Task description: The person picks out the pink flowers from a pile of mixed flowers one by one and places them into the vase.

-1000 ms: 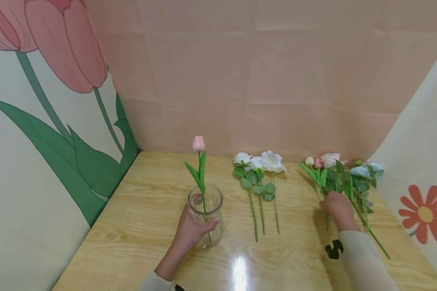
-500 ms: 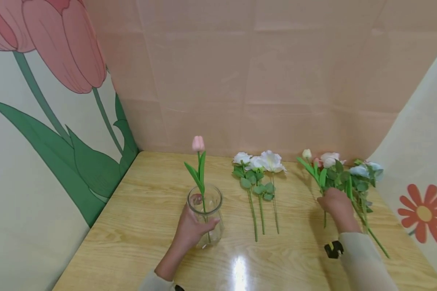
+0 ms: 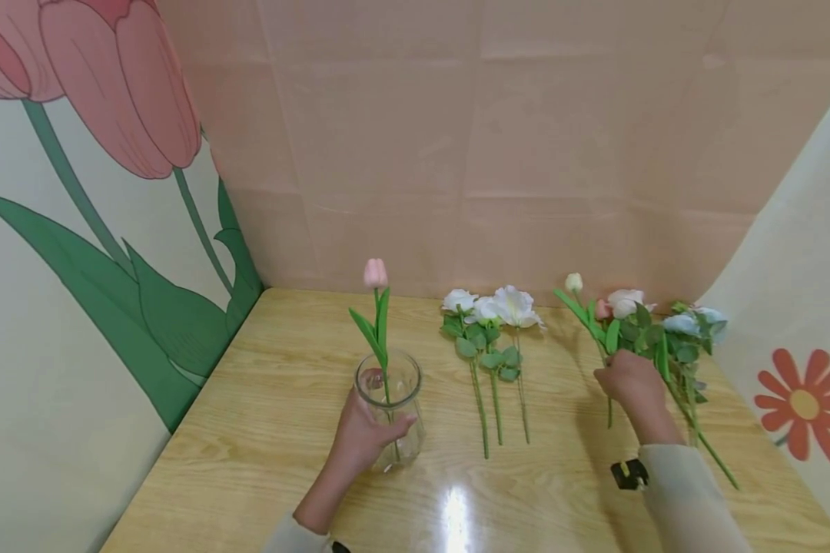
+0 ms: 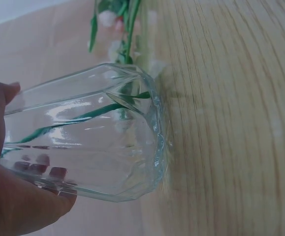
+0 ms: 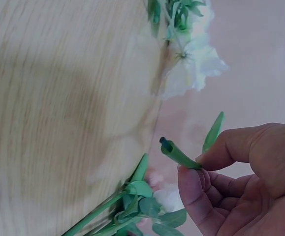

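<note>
A clear glass vase stands on the table, and my left hand grips its side with fingers and thumb wrapped round it. One pink tulip leans upright inside; its green stem shows through the glass in the left wrist view. At the right, my right hand pinches the stem of a cream-white tulip between thumb and forefinger. In the right wrist view the tulip's cut green stem pokes out of the pinch. The bloom is out of sight there.
Several white flowers lie in a row between the hands. Beside the right hand lies a bunch with a pale pink rose, a pink tulip and light blue blooms. A pink cloth backdrop rises behind the table.
My right hand has drawn the cream-white tulip a little up and left, away from the bunch. My left hand and the vase have stayed in place.
</note>
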`<state>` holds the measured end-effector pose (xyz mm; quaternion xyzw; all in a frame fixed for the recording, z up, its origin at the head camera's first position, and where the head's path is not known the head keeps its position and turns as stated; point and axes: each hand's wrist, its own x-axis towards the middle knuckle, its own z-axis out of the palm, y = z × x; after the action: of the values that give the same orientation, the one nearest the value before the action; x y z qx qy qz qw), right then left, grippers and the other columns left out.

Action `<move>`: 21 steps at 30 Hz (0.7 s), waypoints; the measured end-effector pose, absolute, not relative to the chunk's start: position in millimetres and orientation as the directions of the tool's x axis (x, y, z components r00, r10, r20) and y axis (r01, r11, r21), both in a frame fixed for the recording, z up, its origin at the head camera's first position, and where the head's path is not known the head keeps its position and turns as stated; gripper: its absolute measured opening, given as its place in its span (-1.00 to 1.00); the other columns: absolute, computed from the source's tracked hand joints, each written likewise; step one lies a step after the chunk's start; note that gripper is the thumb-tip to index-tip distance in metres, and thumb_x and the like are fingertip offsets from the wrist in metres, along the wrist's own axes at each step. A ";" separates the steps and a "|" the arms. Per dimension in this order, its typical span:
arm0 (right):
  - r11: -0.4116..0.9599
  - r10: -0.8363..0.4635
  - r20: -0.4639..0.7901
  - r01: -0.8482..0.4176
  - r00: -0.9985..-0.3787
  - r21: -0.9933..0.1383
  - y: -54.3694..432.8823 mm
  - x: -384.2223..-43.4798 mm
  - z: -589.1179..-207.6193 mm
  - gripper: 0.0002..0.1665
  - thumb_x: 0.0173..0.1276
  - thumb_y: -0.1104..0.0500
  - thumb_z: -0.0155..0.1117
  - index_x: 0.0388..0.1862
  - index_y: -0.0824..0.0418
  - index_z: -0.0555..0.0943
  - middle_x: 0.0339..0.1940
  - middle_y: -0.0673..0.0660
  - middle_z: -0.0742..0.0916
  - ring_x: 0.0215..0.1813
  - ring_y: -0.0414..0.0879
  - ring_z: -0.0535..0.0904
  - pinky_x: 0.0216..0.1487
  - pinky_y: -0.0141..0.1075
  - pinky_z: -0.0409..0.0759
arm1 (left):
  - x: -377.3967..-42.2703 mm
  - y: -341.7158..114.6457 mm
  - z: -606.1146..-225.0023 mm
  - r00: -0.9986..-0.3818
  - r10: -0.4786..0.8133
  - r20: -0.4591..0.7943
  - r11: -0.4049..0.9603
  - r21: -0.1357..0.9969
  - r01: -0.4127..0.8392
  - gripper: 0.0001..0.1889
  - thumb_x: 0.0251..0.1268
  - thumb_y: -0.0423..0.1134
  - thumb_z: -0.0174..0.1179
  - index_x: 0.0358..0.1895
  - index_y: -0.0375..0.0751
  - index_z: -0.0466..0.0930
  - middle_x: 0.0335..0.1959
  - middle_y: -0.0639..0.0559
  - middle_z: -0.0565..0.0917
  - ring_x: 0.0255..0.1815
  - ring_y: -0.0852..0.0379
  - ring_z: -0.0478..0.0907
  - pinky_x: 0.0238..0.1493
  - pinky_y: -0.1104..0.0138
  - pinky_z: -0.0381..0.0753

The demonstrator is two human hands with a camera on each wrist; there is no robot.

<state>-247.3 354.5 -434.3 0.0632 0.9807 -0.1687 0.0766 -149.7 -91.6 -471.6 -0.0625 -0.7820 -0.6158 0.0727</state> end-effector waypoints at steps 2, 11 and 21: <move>0.936 0.093 -0.161 0.141 -0.983 -0.323 352.1 -247.1 -432.8 -0.63 0.39 0.08 0.10 -0.63 0.07 0.32 -0.61 0.09 0.44 -0.50 0.00 0.34 -0.50 -0.18 0.28 | -149.6 -91.7 -471.6 -0.981 0.009 0.193 0.234 0.953 0.190 -0.10 -0.09 -0.09 0.61 0.37 -0.13 0.32 0.31 -0.23 0.48 0.39 -0.23 0.37 0.40 -0.27 0.26; 0.939 0.076 -0.143 0.120 -0.987 -0.323 340.3 -246.1 -425.1 -0.70 0.40 0.08 0.07 -0.54 0.14 0.37 -0.50 0.19 0.54 -0.45 0.07 0.42 -0.44 -0.11 0.37 | -149.1 -92.0 -471.3 -0.981 0.008 0.192 0.231 0.955 0.189 -0.11 -0.09 -0.09 0.61 0.36 -0.12 0.33 0.30 -0.23 0.48 0.39 -0.25 0.36 0.39 -0.27 0.27; 0.932 0.067 -0.125 0.107 -0.990 -0.346 318.4 -242.9 -418.7 -0.77 0.39 0.12 0.08 -0.41 0.23 0.53 -0.46 0.20 0.60 -0.43 0.07 0.47 -0.44 -0.12 0.43 | -149.0 -91.6 -471.8 -0.984 -0.001 0.179 0.239 0.955 0.174 -0.10 -0.10 -0.09 0.62 0.37 -0.06 0.33 0.32 -0.16 0.48 0.40 -0.21 0.36 0.40 -0.28 0.26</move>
<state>-242.9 318.4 -418.7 0.0444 0.9813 -0.1787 0.0557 -149.0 -91.6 -471.8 -0.0550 -0.7839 -0.6144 0.0710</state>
